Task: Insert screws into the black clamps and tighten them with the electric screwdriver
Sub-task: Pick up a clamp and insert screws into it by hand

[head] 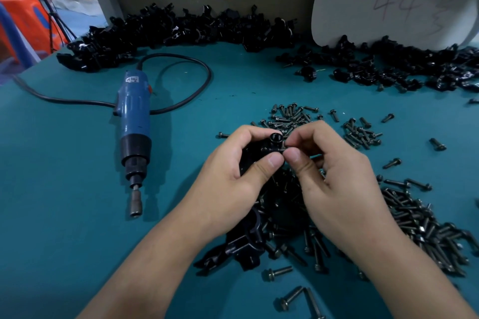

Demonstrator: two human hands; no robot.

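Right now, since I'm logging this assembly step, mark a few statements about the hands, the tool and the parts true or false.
1. The blue electric screwdriver lies on the teal table, untouched. True.
2. The left hand holds a black plastic clamp. True.
3. The right hand grips the screwdriver. False: it pinches a small dark screw at the clamp.
4. The loose dark metal screws sit in a tray. False: they lie scattered on the table.

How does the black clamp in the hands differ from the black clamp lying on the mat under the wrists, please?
The held clamp is above the mat, gripped by the left hand; the lying clamp rests on it among loose screws. The right hand pinches a screw against the held clamp; no hand holds the lying clamp. Both are black.
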